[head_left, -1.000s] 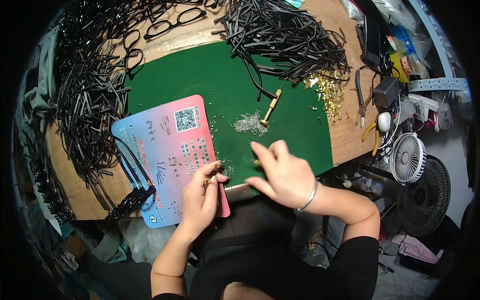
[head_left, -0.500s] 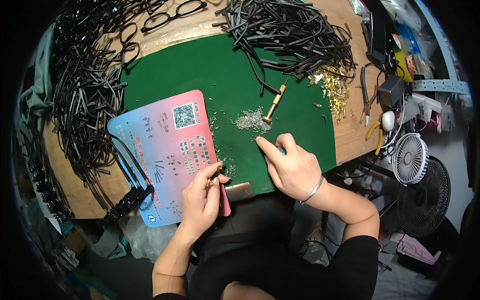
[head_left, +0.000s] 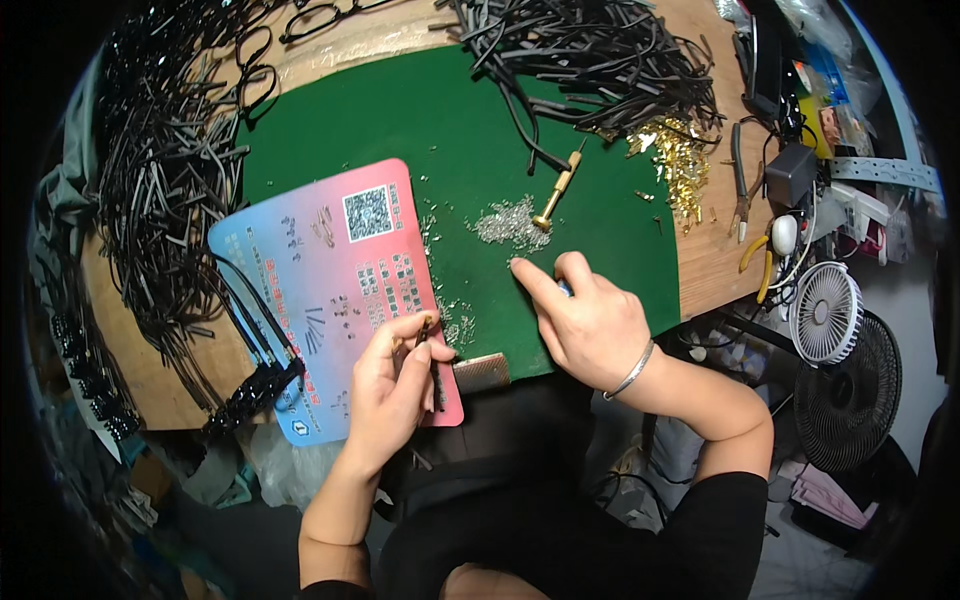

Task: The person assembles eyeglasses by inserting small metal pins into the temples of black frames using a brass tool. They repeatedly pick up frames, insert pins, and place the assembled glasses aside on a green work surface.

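Observation:
My left hand (head_left: pixel 390 385) is closed over the lower right corner of a pink and blue printed mat (head_left: pixel 330 400). Between thumb and fingers it pinches a slim dark piece with a gold-coloured end (head_left: pixel 427 324), mostly hidden by the fingers. My right hand (head_left: pixel 595 325) has its index finger stretched to the green mat (head_left: pixel 350 115), the tip beside a few loose screws. Its other fingers curl round something with a blue part (head_left: pixel 566 288); the rest is hidden. Just beyond the fingertip lies a heap of tiny silver screws (head_left: pixel 508 224), with a brass screwdriver (head_left: pixel 558 190) against it.
Black eyeglass temples (head_left: pixel 600 70) lie heaped at the back, more (head_left: pixel 170 200) on the left. Gold-coloured metal pieces (head_left: pixel 680 170) sit at the right. Eyeglass frames (head_left: pixel 255 85) rest at the far left. Cutters (head_left: pixel 765 265) and a white fan (head_left: pixel 826 315) are at the right edge.
My left hand has turned slightly, and more of the slim dark piece shows in it. My right index finger stays near the screws. The whole view has shifted a little.

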`<state>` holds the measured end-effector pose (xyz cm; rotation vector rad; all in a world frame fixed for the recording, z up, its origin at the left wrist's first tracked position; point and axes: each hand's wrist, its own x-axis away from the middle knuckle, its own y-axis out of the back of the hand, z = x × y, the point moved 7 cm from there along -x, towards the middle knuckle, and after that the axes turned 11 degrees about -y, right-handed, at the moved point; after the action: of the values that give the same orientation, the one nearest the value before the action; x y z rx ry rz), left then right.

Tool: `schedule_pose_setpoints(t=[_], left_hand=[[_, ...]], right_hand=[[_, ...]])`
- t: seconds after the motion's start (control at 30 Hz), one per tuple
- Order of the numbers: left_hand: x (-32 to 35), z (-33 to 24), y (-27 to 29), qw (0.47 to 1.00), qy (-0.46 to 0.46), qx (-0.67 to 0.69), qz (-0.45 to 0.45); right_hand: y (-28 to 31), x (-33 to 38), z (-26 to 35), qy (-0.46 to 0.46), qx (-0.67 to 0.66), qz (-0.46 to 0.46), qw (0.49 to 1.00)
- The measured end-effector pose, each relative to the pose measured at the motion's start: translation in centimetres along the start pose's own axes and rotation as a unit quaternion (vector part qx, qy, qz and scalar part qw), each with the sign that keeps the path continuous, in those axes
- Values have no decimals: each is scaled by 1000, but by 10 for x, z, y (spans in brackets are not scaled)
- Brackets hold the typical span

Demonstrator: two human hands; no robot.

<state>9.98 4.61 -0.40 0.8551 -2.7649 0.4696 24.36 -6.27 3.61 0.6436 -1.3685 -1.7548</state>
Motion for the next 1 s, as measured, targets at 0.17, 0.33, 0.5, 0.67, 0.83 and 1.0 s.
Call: schedule_pose_setpoints(t=[0.17, 0.33, 0.5, 0.67, 0.83, 1.0], left_hand=[[-1, 2, 1, 999, 43, 24, 9], [-1, 3, -1, 1000, 16, -11, -9], [1, 1, -2, 975, -116, -185, -38], [0, -7, -8, 946, -175, -270, -43], [2, -8, -10, 942, -146, -301, -40], [2, -16, -17, 903, -192, -382, -49]], right_hand=[[0, -5, 1, -16, -64, 74, 995], [-11, 5, 32, -33, -324, 281, 903], [-20, -2, 46, 2, -321, 271, 907], [-20, -3, 45, -16, -282, 310, 908], [-13, -4, 49, 22, -233, 271, 934], [-9, -4, 51, 33, -189, 266, 945]])
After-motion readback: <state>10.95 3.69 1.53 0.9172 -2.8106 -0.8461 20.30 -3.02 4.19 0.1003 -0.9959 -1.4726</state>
